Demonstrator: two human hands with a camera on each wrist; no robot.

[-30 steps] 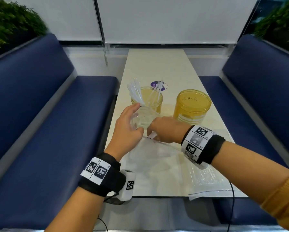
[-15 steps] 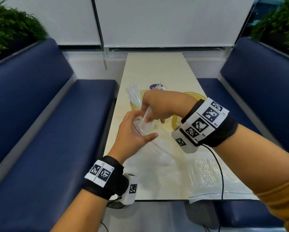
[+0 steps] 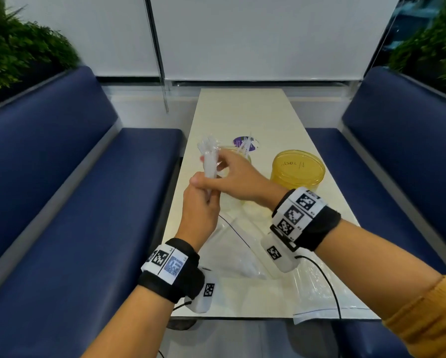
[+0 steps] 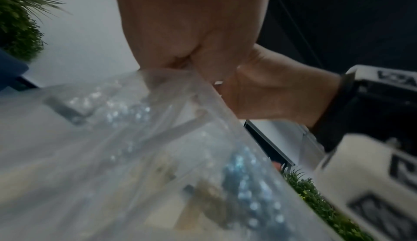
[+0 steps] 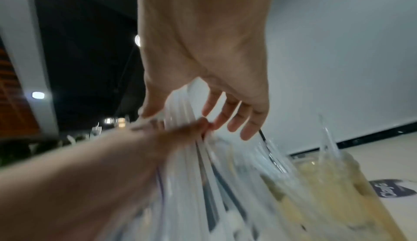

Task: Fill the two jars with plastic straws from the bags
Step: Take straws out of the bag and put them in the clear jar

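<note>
At centre frame of the head view, my left hand (image 3: 200,208) and right hand (image 3: 238,178) meet over the near end of the table (image 3: 268,117), both on a bundle of plastic straws (image 3: 210,164) that stands tilted in front of the open jar (image 3: 236,157). Progress, as I judge it: the open jar, upper centre, already holds some straws leaning against its rim, though it does not look full; the second jar (image 3: 297,170), to the right of centre, carries its yellow lid and shows no straws, so its filling remains undone. One clear bag (image 3: 232,251) hangs from my left hand toward lower centre, and a further bag (image 3: 317,293) lies flat at the lower right table edge; how many straws either contains I cannot tell. Left fingers are curled into a fist, gripping the bag's mouth together with the bundle's lower end, as the left wrist view confirms. Right thumb and forefinger pinch the bundle at mid-length, while the remaining fingers (image 5: 239,120) hang spread and loose beside the straws in the right wrist view. The bundle's upper ends rise above both hands, just beside the open jar's left rim, not yet inside it.
</note>
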